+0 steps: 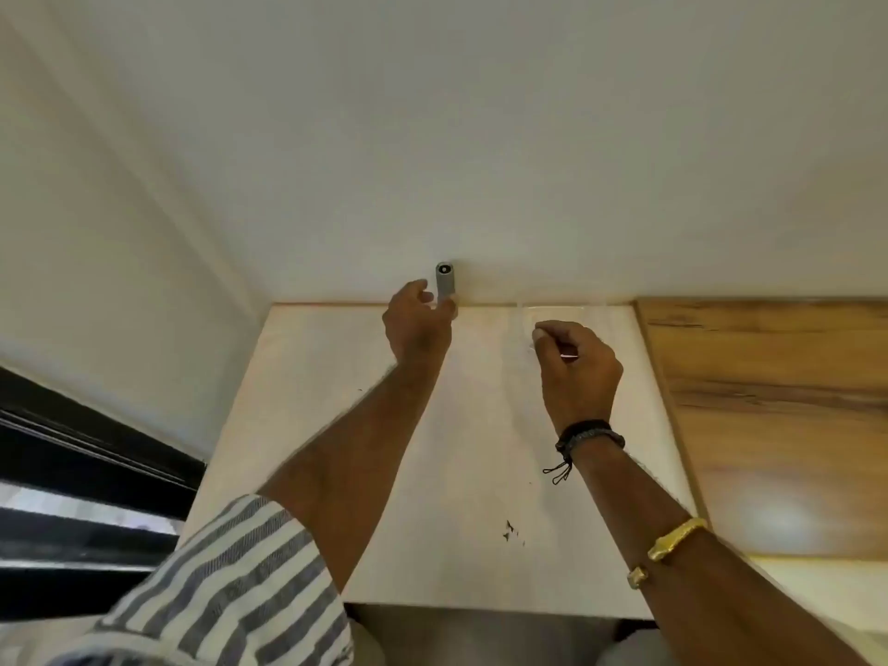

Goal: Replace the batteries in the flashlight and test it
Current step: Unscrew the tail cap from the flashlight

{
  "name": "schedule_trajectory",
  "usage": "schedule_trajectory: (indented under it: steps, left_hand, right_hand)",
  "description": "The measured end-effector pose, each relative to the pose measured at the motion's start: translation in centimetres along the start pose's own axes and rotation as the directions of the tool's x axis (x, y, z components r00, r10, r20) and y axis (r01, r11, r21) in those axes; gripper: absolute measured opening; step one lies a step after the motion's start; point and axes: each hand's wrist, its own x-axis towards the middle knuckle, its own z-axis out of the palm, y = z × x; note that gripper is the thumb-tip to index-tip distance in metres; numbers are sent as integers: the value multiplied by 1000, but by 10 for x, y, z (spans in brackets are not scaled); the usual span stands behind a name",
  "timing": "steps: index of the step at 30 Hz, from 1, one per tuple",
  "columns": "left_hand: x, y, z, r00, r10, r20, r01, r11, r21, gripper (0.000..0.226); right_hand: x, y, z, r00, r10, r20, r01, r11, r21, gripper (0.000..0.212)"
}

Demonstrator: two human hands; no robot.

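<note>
Standing upright at twelve o'clock on the pale table (307, 425), right against the white wall (432, 137): a small grey cylinder, the flashlight (445, 280), round end face up and showing a dark ring with a light centre. Pinched low on its body by the left hand (417, 324), thumb on the nine o'clock side, fingertips on the three o'clock side, other fingers loosely curled. Resting on the table or lifted just clear of it? Cannot tell from this angle.

At two o'clock from table centre, near but apart from the flashlight: the right hand (576, 365), curled almost into a fist, knuckles up, thumb pressed to the forefinger. Something small and light glinting inside the curl; too small and too hidden to name. Faint clear outline, maybe a transparent container, just beyond the knuckles, too washed out to confirm.

On the right wrist, a dark cord bracelet (588, 437) with loose ends hanging toward seven o'clock. Further down the forearm, a gold bangle (672, 543). On the left arm, a striped grey-and-white sleeve (230, 579), rolled to the elbow.

Few dark specks (509, 530) on the table at five o'clock. Brown wood-grain surface (778, 415) adjoining at three o'clock. Dark window frame (72, 463) at eight o'clock.
</note>
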Motion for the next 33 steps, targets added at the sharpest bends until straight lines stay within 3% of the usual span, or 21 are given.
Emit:
schedule_trajectory:
  steps: [3, 9, 15, 20, 27, 33]
  left_hand:
    - [17, 3, 11, 999, -36, 2, 36, 999, 14, 59]
    - [29, -1, 25, 1000, 16, -4, -16, 999, 33, 31]
    - [13, -4, 19, 999, 47, 12, -48, 999, 26, 27]
    - [-25, -6, -6, 990, 131, 53, -131, 991, -2, 31]
    - [-113, -5, -45, 950, 295, 99, -283, 952, -113, 16]
    - [-170, -28, -64, 896, 377, 236, -360, 926, -112, 19]
  right_hand:
    - [10, 7, 8, 1000, 19, -9, -19, 1000, 5, 12]
    - [12, 19, 13, 999, 51, -5, -51, 998, 45, 11]
    - [4, 17, 6, 997, 74, 2, -74, 996, 58, 10]
    - [-12, 3, -8, 997, 77, -4, -76, 994, 79, 10]
    - [-56, -14, -34, 997, 73, 19, -74, 993, 92, 11]
    - [-102, -16, -54, 992, 57, 108, -66, 995, 78, 9]
